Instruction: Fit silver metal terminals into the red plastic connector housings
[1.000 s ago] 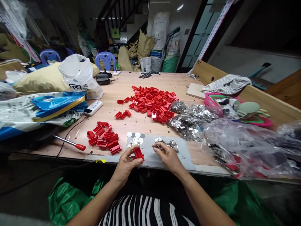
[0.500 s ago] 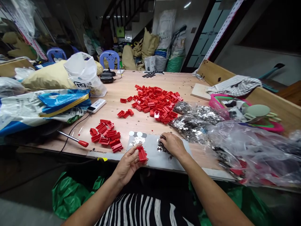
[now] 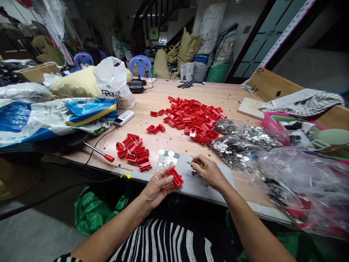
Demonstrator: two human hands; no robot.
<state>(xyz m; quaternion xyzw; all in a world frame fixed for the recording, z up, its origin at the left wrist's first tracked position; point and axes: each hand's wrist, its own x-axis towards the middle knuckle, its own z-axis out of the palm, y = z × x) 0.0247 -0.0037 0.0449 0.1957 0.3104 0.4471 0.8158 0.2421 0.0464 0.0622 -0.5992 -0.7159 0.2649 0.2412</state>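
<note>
One red casing (image 3: 176, 177) is sitting at two o'clock of the left hand (image 3: 160, 186), its thumb-and-finger grip wrapped around it; the right hand (image 3: 211, 173) is pinching a slim tool (image 3: 202, 166) tightly. A red pile (image 3: 195, 118) is lying toward one o'clock.

On the table (image 3: 148, 92) before me, the main heap of parts (image 3: 191, 116) lies in the middle, a smaller pile (image 3: 133, 151) near and left of it; right of that pile, at the near edge, lies a mat (image 3: 191, 187), metal bits (image 3: 168, 161) on its left end; bags of metal pieces (image 3: 229, 149) rest right of the main heap, a basket (image 3: 272, 127) farther right; sacks (image 3: 73, 83) crowd the left side, a corded device (image 3: 125, 118) just right of them; a chair (image 3: 140, 67) and more sacks (image 3: 188, 47) stand behind the far edge.
</note>
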